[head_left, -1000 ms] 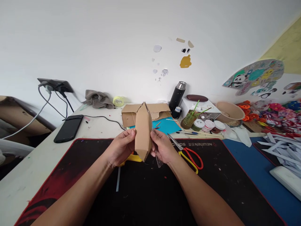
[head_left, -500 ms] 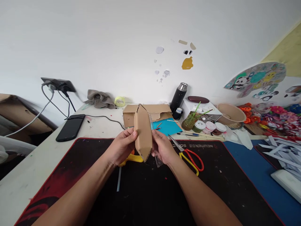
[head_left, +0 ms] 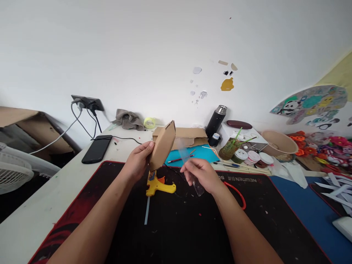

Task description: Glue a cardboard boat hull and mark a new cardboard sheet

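Observation:
My left hand (head_left: 139, 161) grips a folded brown cardboard piece (head_left: 162, 145) and holds it tilted above the black desk mat (head_left: 176, 227). My right hand (head_left: 202, 174) is off the cardboard and pinches a clear plastic strip (head_left: 189, 167), which looks blurred. A yellow glue gun (head_left: 158, 184) lies on the mat just below both hands, with a glue stick (head_left: 147, 212) trailing from its back.
Red-handled scissors (head_left: 239, 196) lie partly hidden behind my right wrist. At the back are a flat cardboard box (head_left: 189, 134), blue paper (head_left: 198, 154), a black flask (head_left: 217, 119), paint jars (head_left: 249, 157) and a tan bowl (head_left: 279, 141). A phone (head_left: 96, 148) lies left.
My right hand has let go of the cardboard and drawn to the right with the clear strip. My left hand tilted the cardboard, uncovering the glue gun. The view shifted left.

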A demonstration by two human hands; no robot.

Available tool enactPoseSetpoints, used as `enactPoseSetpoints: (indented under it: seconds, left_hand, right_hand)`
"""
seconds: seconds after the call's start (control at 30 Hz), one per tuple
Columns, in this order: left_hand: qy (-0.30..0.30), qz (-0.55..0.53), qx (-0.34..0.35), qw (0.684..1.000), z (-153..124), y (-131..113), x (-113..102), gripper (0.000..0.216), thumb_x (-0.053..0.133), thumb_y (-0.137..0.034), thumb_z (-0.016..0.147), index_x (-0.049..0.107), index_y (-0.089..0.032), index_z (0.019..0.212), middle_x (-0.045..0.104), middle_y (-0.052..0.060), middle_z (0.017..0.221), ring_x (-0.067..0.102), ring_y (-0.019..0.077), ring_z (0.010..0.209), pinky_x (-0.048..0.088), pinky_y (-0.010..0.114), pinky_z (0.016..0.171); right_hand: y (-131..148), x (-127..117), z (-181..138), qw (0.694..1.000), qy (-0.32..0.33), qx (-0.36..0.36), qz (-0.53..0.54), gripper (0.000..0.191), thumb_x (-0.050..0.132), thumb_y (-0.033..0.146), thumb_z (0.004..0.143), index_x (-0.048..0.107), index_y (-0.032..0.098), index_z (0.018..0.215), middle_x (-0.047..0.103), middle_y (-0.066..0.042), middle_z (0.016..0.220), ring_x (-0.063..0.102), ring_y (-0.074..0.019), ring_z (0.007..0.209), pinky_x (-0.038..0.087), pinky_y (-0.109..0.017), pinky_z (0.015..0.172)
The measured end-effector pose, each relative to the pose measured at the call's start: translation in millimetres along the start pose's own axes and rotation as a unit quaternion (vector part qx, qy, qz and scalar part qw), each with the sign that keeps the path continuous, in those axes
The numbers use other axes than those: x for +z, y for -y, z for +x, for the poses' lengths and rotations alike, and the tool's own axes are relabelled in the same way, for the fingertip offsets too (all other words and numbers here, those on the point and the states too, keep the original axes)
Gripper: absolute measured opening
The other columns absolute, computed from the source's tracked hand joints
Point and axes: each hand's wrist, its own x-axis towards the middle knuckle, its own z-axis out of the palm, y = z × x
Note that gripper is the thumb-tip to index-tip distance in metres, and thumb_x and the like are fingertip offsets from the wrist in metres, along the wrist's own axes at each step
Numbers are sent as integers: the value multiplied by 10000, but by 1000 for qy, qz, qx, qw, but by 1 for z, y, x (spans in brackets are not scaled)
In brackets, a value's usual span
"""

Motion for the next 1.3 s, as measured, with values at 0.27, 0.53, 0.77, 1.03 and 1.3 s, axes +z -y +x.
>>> enactPoseSetpoints:
  seconds: [0.27,0.53,0.77,1.03,1.3]
  left_hand:
    - [69,68,-19,995,-8,-3,0,507,960,-658,700,869,-206,913,804,59,830,646,176,708,487,232,606]
    - [9,53,-52,997,-10,-2,8,575,1030,-632,554,842,-188,867,790,44,802,657,180,684,495,239,557]
    - [-16,38,-77,996,-11,-2,12,548,1034,-555,528,823,-175,861,780,38,767,673,192,664,507,265,558]
    - [-31,58,-64,996,-9,1,12,476,1008,-536,575,806,-186,825,789,43,779,681,202,683,502,262,558]
    - [-14,45,-76,996,-10,1,10,538,1044,-559,530,813,-181,833,782,37,762,690,198,669,514,245,528]
  right_hand:
    - [-8,9,1,988,45,72,-132,399,750,598,965,723,205,907,665,33,622,574,-121,492,432,-248,516]
    - [-1,8,-1,977,27,49,-207,431,655,520,1039,610,221,732,675,21,644,589,-119,526,404,-250,535]
    - [-1,9,-2,980,21,61,-190,413,674,545,1024,638,229,761,668,26,607,539,-119,463,386,-262,506]
    - [0,8,0,979,16,62,-192,446,676,568,1020,620,230,735,677,20,599,541,-118,457,395,-261,501]
    - [4,6,-2,977,17,59,-204,435,675,544,1029,625,229,734,677,24,601,539,-115,462,391,-260,506]
